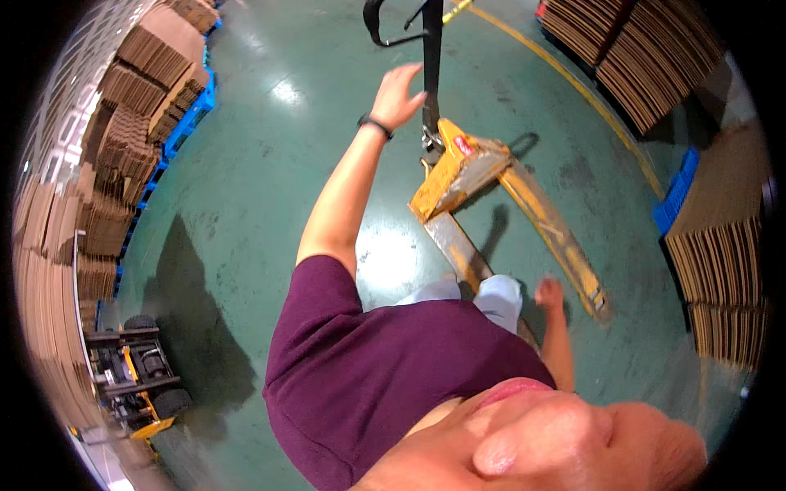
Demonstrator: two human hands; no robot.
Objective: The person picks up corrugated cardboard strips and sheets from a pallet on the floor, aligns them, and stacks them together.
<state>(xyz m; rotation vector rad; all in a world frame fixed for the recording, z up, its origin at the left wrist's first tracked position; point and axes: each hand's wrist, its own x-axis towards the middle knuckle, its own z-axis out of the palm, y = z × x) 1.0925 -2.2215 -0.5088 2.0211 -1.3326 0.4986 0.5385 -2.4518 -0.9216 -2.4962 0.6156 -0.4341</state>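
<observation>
A yellow hand pallet jack [458, 168] stands on the green floor, its black handle shaft [431, 57] rising toward the top of the view. My left hand [397, 94], with a dark band on the wrist, is stretched out with fingers apart right beside the shaft, touching or almost touching it. My right hand [550, 292] hangs low by my side above the nearer fork [458, 245] and holds nothing; it is small and blurred. The other fork [557, 237] runs out to the right. Both forks are bare.
Stacks of flat cardboard [131, 123] on blue pallets [192, 110] line the left side, and more cardboard stacks [655, 57] stand at the right [720, 262]. A yellow powered stacker [135, 376] is parked at lower left. A yellow floor line [573, 78] crosses at upper right.
</observation>
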